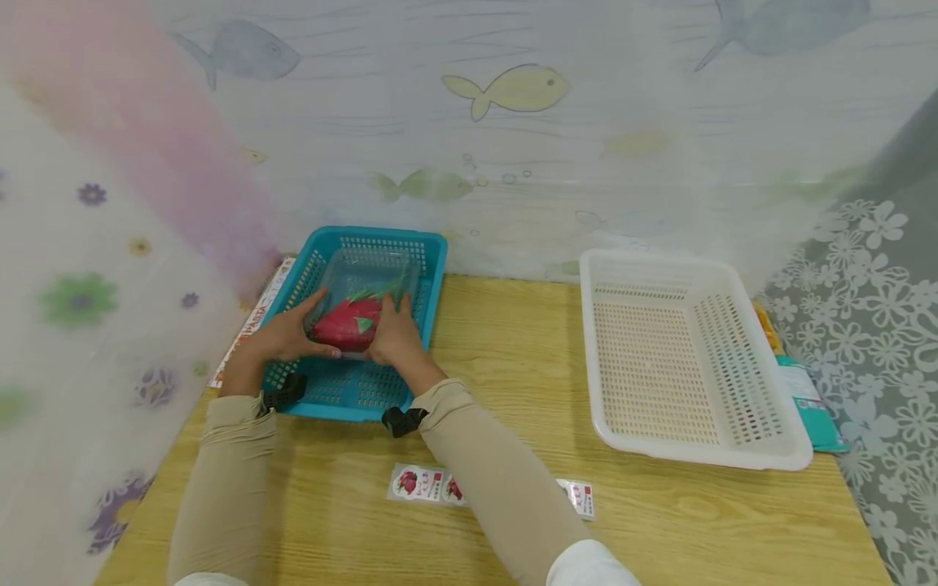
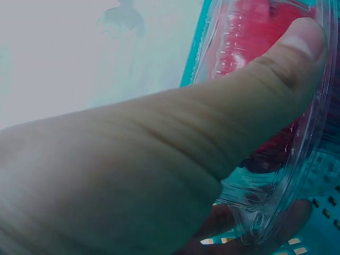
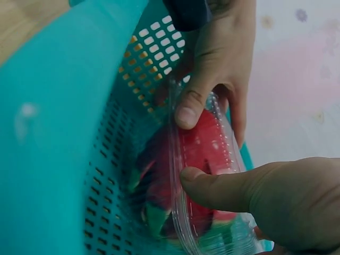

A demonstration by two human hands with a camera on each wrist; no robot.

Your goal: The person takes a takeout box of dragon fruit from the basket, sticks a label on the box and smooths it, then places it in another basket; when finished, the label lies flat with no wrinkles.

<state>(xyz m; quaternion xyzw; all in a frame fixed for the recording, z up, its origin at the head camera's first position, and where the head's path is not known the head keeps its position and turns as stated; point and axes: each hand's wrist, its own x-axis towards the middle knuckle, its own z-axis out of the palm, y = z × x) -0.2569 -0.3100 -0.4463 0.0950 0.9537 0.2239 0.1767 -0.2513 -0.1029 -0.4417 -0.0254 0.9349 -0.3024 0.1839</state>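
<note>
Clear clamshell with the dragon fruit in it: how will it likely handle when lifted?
The clear plastic clamshell probably flexes if squeezed, since its walls look thin. Its glossy surface may be somewhat slippery. It could tip: the dragon fruit sits mostly toward the near end in the head view, so weight is likely uneven.

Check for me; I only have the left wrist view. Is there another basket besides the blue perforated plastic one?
Observer: Yes, a white rectangular perforated plastic basket at right on the yellow wood-grain table.
Operator: What about the other hand?
Observer: The right hand grips the clear rectangular plastic box across from the left hand.
Operator: Anything else out there?
Observer: White labels printed with red fruit, partly hidden behind the tan right sleeve.
</note>
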